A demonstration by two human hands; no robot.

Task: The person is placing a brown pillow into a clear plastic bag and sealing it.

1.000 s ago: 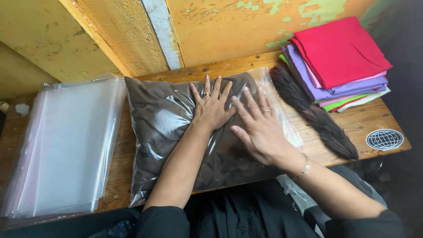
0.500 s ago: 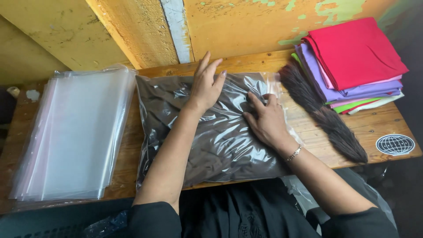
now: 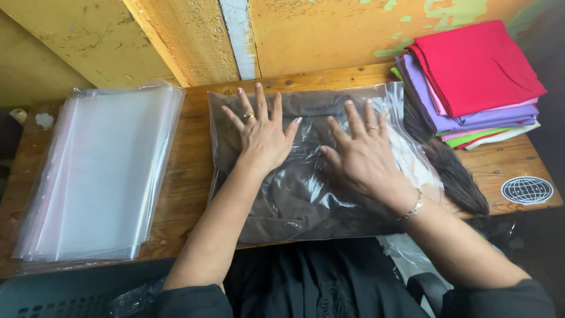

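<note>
A clear plastic bag (image 3: 294,200) holding a folded dark brown cloth lies flat in the middle of the wooden table (image 3: 194,135). My left hand (image 3: 262,132) rests palm down on the bag's upper left part, fingers spread, a ring on one finger. Beside it, my right hand (image 3: 362,156) presses flat on the bag's upper right part, fingers apart, with a ring and a wrist bracelet. Neither hand grips anything.
A stack of empty clear plastic bags (image 3: 100,176) lies on the table's left side. A pile of folded cloths (image 3: 477,82) in red, purple, pink and green sits at the back right. A dark brush-like bundle (image 3: 450,171) lies next to the bag's right edge.
Both hands have shifted on the bag: the right hand moved up and spread flat beside the left, and the left drew slightly back toward the bag's middle.
</note>
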